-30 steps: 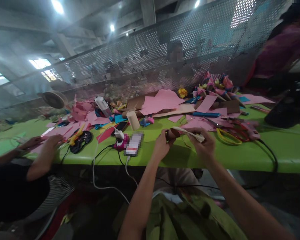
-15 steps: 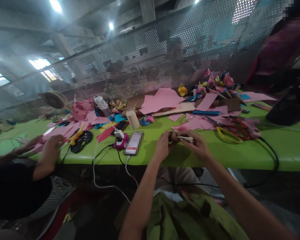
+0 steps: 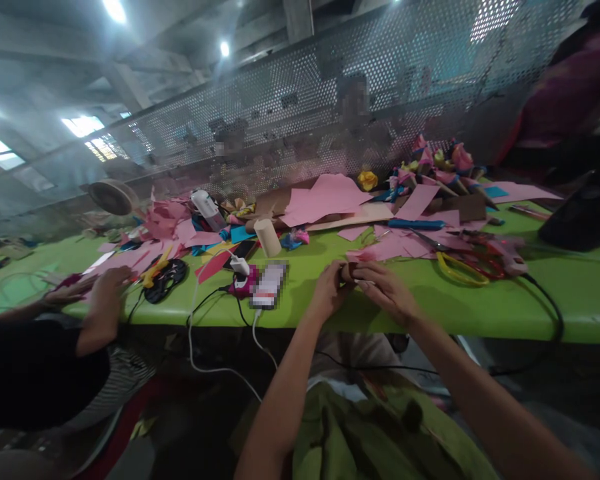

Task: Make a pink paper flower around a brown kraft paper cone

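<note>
Hands number four at this table. The person's own left hand [image 3: 329, 290] and right hand [image 3: 387, 288] meet over the near edge of the green table [image 3: 480, 307]. Both have their fingers curled in, pinching one small brown piece [image 3: 349, 271] between them just above the tabletop. A co-worker's hands [image 3: 105, 285], two of them, rest far to the left on pink scraps beside a black tangle of cord [image 3: 164, 280].

One pixelated phone [image 3: 269, 285] lies just left of the person's left hand, with one white cable [image 3: 220, 368] hanging from it over the table edge. One cream tube [image 3: 269, 238] stands tilted behind the phone. One pair of yellow-handled scissors [image 3: 457, 270] lies to the right of the right hand, and one blue tool [image 3: 415, 225] lies farther back. Loose pink sheets [image 3: 325, 197], too many to count, cover the far half, and some pink offcuts [image 3: 385, 250] lie just beyond the hands. One black cable [image 3: 553, 303] loops off the right edge. One small fan [image 3: 113, 197] stands at the far left, before a perforated metal screen [image 3: 330, 113].
</note>
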{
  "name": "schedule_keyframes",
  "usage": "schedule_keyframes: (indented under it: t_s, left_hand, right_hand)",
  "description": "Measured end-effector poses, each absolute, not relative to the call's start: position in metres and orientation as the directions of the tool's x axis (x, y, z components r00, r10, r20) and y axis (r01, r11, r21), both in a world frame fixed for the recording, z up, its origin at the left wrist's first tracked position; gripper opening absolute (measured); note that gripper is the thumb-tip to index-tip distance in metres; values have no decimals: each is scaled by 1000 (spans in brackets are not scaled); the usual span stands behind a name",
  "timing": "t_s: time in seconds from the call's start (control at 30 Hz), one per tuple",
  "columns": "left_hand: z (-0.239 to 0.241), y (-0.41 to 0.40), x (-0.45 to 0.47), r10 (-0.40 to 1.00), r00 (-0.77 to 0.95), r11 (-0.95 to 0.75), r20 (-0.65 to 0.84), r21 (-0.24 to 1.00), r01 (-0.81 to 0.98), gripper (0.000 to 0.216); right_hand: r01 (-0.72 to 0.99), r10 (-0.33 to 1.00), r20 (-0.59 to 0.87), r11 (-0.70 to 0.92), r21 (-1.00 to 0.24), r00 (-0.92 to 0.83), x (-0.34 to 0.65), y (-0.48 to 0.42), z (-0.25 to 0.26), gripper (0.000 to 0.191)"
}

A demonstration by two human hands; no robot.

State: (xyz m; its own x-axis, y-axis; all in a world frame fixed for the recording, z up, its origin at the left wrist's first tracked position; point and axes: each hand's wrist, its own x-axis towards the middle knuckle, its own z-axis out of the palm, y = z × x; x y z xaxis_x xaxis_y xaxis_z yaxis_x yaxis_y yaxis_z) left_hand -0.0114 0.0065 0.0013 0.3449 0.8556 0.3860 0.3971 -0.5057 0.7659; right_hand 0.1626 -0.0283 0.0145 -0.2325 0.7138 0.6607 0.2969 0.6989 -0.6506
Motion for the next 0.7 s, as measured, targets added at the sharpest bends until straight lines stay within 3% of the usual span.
schedule_keyframes:
  t_s: [0.2, 0.37, 0.5, 0.7]
  left_hand:
    - [9, -1, -12, 860, 338, -502, 383, 754, 423, 27]
    - [10, -3, -11, 857, 358, -511, 371, 706, 490, 34]
    - [7, -2, -11, 840, 369, -539, 399, 698, 472, 27]
    - [3, 1, -12, 831, 366, -555, 418, 663, 502, 32]
  right_hand:
    - [332, 753, 657, 614, -716, 26, 161, -29, 14, 12]
    - [329, 748, 634, 559, -761, 196, 158, -25, 8, 14]
    - [410, 670, 739, 654, -636, 78, 158, -22, 6, 6]
    - [611, 530, 847, 679, -406, -27, 160, -23, 8, 14]
